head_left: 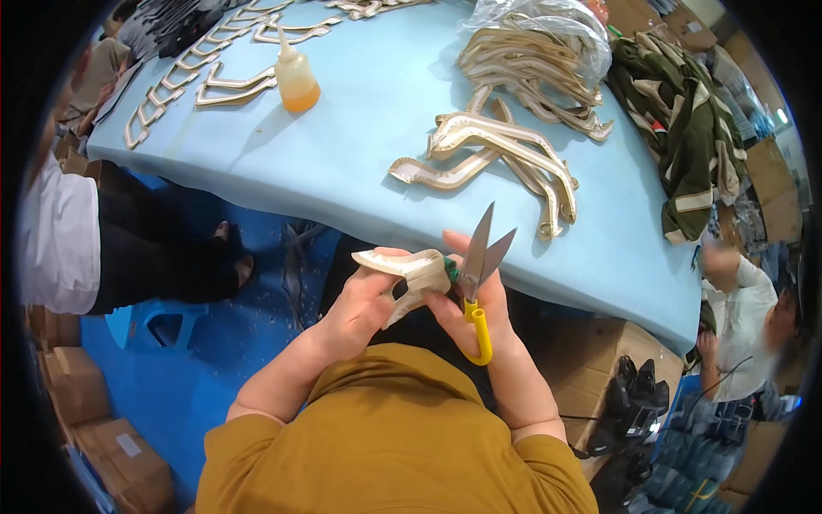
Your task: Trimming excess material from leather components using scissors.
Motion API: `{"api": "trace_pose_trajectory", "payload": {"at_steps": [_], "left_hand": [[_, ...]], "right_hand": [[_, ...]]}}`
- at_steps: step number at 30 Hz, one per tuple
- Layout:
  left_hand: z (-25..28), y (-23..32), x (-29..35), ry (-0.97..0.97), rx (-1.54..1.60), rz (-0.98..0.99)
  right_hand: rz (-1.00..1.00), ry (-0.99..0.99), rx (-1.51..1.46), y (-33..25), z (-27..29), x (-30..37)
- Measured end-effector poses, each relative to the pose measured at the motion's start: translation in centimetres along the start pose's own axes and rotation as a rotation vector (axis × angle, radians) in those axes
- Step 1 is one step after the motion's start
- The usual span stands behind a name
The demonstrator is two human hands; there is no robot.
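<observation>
My left hand is closed on one end of a curved cream-and-tan fabric strip, which is bent between my hands over my lap. My right hand holds scissors with yellow handles. Their blades point up and stand apart, to the right of the strip. Fingers of this same hand also pinch the strip's other end, beside a small green patch that I cannot make out. On the blue-covered table ahead, several similar strips lie loosely crossed.
A squeeze bottle of orange liquid stands on the table. Behind the loose strips lies a bundle of strips by clear plastic. Dark green garments hang over the right edge. A person stands at left; another person is at right.
</observation>
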State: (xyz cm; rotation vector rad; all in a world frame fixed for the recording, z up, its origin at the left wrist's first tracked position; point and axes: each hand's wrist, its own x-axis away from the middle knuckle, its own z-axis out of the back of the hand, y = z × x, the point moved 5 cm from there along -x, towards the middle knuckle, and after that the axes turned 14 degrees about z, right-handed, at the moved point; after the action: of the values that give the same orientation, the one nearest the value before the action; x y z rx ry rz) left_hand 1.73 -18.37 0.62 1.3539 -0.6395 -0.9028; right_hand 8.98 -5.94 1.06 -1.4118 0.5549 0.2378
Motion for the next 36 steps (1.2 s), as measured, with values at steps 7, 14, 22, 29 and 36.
{"api": "trace_pose_trajectory", "payload": {"at_steps": [7, 14, 22, 29, 36], "left_hand": [[-1.8, -0.9, -0.6, 0.010, 0.827, 0.349], [-1.6, -0.9, -1.3, 0.017, 0.820, 0.409], [-1.8, -1.3, -1.6, 0.069, 0.768, 0.408], [-1.0, -2.1, -1.6, 0.148, 1.013, 0.495], [-0.6, -2.9, -1.5, 0.096, 0.989, 0.477]], "right_hand": [[0.075, -0.056, -0.037, -0.7, -0.3, -0.7], [0.079, -0.020, 0.072, -0.4, -0.3, -0.8], [0.074, -0.046, 0.201, -0.2, -0.6, -0.9], [-0.225, 0.034, -0.015, 1.1, -0.5, -0.5], [-0.198, 0.042, -0.063, 1.3, -1.2, -0.8]]}}
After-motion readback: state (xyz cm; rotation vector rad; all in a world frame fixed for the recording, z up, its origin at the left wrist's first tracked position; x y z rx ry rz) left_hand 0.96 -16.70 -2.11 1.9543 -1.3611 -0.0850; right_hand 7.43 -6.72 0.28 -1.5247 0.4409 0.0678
